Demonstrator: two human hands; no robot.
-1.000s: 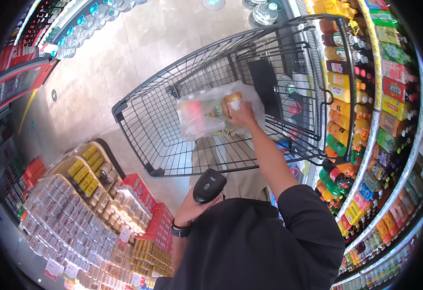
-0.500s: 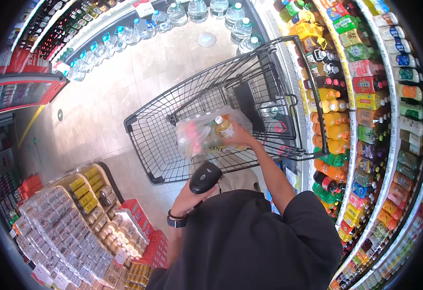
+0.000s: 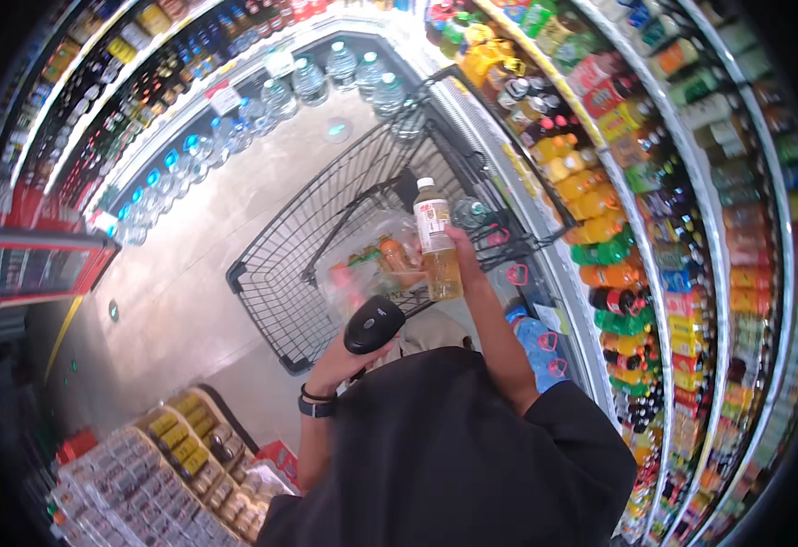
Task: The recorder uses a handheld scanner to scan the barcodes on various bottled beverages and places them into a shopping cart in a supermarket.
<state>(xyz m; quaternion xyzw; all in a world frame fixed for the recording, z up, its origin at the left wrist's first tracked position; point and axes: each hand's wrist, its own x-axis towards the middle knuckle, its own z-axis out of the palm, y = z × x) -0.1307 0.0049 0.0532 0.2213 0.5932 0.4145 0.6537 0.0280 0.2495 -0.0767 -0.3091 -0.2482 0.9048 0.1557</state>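
My right hand (image 3: 461, 255) grips a clear plastic bottle (image 3: 444, 278) of pale yellow drink with a white cap and a light label. It is held upright above the near side of a dark wire shopping cart (image 3: 276, 246). Inside the cart lies a translucent plastic bag (image 3: 337, 283) with several drink bottles, one of them orange (image 3: 392, 255). My left hand (image 3: 349, 360), with a dark band and a watch on its wrist, is wrapped round a black handheld barcode scanner (image 3: 374, 325) just left of the bottle.
Shelves of coloured drink bottles (image 3: 600, 237) run along the right. Large water jugs (image 3: 310, 80) line a low ledge at the back. A red-framed cooler (image 3: 39, 264) stands at the left, and stacked cans (image 3: 134, 483) fill a display at the lower left.
My right hand has lifted the yellow drink bottle up out of the bag and nearer to me. The view has turned, so cart and shelves have shifted leftward. The scanner stays in my left hand.
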